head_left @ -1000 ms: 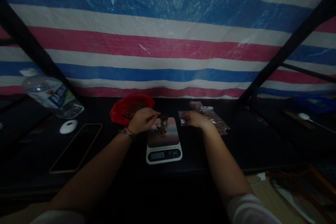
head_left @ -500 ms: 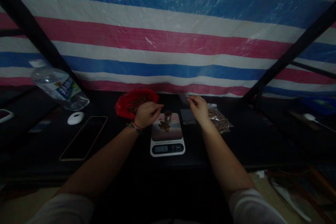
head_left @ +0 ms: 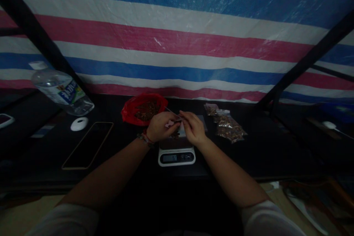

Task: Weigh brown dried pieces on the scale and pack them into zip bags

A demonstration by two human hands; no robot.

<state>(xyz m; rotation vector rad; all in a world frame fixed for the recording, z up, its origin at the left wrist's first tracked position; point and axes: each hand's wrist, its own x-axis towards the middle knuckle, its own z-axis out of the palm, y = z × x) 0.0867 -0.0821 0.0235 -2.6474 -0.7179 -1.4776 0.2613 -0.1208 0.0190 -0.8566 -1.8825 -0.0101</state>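
Observation:
Above the digital kitchen scale (head_left: 177,149), my left hand (head_left: 162,126) and my right hand (head_left: 193,128) meet, both closed on a thin clear plastic bag (head_left: 173,113). The bag's edge sticks up between the fingertips. Some small brown dried pieces (head_left: 175,135) show on the scale's platform below my fingers. My hands hide the small metal cup on the scale. Behind my left hand, a red plastic bag (head_left: 128,110) holds more brown pieces (head_left: 149,110). To the right of the scale lies a flat clear bag (head_left: 203,122), partly behind my right hand.
Several filled clear bags (head_left: 230,129) lie on the black table (head_left: 271,143) at the right. Towards the left are a phone (head_left: 88,145), a white mouse-like object (head_left: 79,124) and a tilted water bottle (head_left: 62,88). A striped tarp (head_left: 177,40) hangs behind.
My right hand has moved left from beside the filled bags to over the scale, bringing the plastic bag. My left hand has shifted slightly right and down, and now grips the bag too.

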